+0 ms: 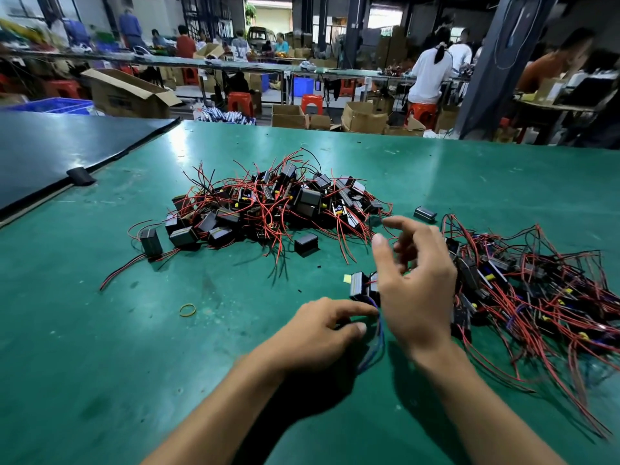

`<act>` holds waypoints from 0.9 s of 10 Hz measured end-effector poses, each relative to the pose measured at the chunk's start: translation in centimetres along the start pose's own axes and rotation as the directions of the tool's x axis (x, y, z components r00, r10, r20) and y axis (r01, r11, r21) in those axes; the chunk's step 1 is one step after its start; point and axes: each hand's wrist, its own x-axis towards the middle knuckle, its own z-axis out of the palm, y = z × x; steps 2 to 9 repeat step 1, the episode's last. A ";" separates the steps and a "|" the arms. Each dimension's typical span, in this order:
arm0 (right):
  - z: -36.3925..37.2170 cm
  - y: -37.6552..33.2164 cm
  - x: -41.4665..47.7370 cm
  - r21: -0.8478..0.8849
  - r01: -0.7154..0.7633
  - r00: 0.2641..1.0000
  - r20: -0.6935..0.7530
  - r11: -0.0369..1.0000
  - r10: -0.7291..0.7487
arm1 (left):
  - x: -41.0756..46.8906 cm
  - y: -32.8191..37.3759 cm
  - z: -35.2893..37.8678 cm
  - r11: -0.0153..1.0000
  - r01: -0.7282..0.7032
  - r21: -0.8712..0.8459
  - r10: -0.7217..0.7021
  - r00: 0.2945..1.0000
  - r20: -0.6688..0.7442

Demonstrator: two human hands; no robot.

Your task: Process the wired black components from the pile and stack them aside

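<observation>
A tangled pile (268, 209) of small black box components with red and black wires lies mid-table. A second, flatter heap (523, 290) of the same parts spreads at the right. Between them, near me, stands a small bundle of black components (360, 286) with blue wires trailing toward me. My left hand (322, 330) pinches that bundle at its base, where the blue wires leave it. My right hand (412, 283) hovers just right of the bundle with fingers spread and relaxed, holding nothing that I can see.
A yellow rubber band (187, 310) lies on the green table (100, 364) left of my hands. Loose black boxes (306, 243) (424, 214) sit around the pile. A dark panel (60, 152) covers the far left. People work at benches beyond.
</observation>
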 end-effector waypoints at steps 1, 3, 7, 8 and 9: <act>-1.3 -1.4 1.7 0.221 -0.009 0.999 0.040 0.975 0.000 | -0.3 -0.1 -0.1 0.987 0.062 -0.149 -0.061 0.998 0.011; -1.3 -1.4 1.7 0.221 -0.009 0.999 0.040 0.975 0.000 | -0.3 -0.1 -0.1 0.987 0.062 -0.149 -0.061 0.998 0.011; -1.3 -1.4 1.7 0.221 -0.009 0.999 0.040 0.975 0.000 | -0.3 -0.1 -0.1 0.987 0.062 -0.149 -0.061 0.998 0.011; -1.3 -1.4 1.7 0.221 -0.009 0.999 0.040 0.975 0.000 | -0.3 -0.1 -0.1 0.987 0.062 -0.149 -0.061 0.998 0.011; -1.3 -1.4 1.7 0.221 -0.009 0.999 0.040 0.975 0.000 | -0.3 -0.1 -0.1 0.987 0.062 -0.149 -0.061 0.998 0.011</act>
